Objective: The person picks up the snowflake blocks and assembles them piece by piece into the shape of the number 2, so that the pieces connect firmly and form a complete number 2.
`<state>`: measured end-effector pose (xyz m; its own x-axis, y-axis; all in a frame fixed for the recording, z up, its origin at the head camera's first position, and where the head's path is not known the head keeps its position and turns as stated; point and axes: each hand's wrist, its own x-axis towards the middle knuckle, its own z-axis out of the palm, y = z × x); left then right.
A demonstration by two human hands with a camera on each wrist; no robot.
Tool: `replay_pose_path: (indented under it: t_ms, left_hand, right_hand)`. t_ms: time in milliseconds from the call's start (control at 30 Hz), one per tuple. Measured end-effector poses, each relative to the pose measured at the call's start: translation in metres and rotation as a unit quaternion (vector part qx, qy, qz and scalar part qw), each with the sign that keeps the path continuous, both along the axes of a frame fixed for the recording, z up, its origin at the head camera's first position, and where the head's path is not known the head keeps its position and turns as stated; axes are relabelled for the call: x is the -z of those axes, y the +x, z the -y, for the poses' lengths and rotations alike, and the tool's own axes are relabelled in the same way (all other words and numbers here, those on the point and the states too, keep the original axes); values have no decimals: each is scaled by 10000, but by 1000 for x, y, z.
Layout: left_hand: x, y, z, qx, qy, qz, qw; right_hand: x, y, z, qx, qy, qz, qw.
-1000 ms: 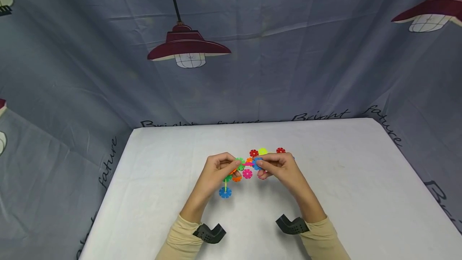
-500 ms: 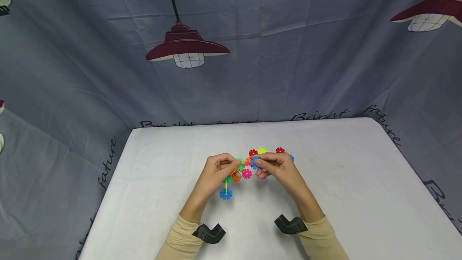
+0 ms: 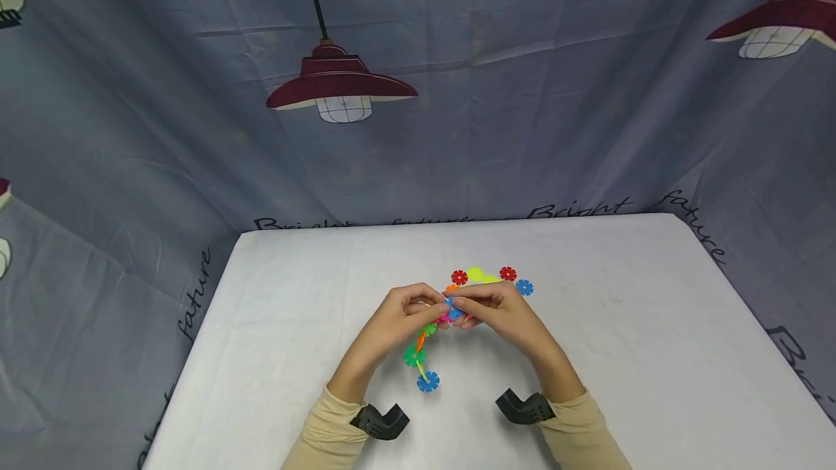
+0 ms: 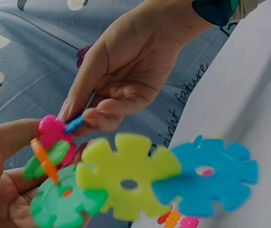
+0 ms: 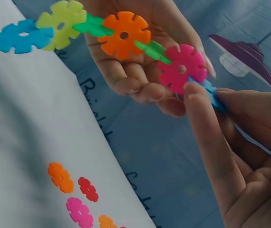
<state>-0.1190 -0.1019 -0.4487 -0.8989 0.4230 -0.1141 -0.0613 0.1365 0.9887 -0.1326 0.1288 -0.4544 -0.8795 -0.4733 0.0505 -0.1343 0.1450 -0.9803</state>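
A chain of slotted, flower-shaped plastic discs hangs from my left hand, its lower end a blue disc. Up the chain follow a yellow disc, a green disc, an orange disc, another green disc and a pink disc. My left hand grips the chain at the pink disc. My right hand pinches a second blue disc between thumb and index finger. This blue disc stands at an angle to the pink one, its edge right at the pink rim.
Loose discs lie on the white table just beyond my hands: a red disc, a yellow disc, another red disc and a blue disc. A grey patterned curtain stands behind the table.
Both hands have come together, slightly nearer to me. The right-hand blue disc has moved left, and the chain's lower end has swung nearer and to the right.
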Motion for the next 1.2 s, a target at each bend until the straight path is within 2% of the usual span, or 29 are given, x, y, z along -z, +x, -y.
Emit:
replay_pose_path:
  t_ms: [100,233,433,533,633,800,900,1000,1100,1200]
  left_hand:
    - [1,1,-1,89,37,-62,9999]
    - [2,1,-1,25,135,-141,9998]
    - [2,0,1,-164,142,-192,9996]
    - [2,-1,2,-224,125,-190,9995]
    - [1,-1,3,-264,171,-195,9993]
    - [-2,0,4,-324,211,-159,9991]
    - [-2,0,4,-337,182,-158,9991]
    - [-2,-1,4,-351,161,-151,9991]
    - [-3,-2,5,-362,158,-129,9991]
    - [-3,-1,4,-349,192,-113,9991]
  right_hand:
    - [0,1,3,-146,25,-16,9999]
    - [2,0,4,-43,49,46,10000]
    - [8,-7,-10,422,316,135,9985]
    - [14,-11,-23,738,672,160,9949]
    - [23,-13,-38,1012,1417,209,9845]
    - [40,-13,-57,1248,2669,348,9550]
    - [47,-13,-62,1238,2950,305,9470]
    - [51,-14,-64,1179,3139,60,9421]
    - [52,-15,-64,1183,3325,-132,9355]
    - [53,-16,-64,1233,3404,-146,9320]
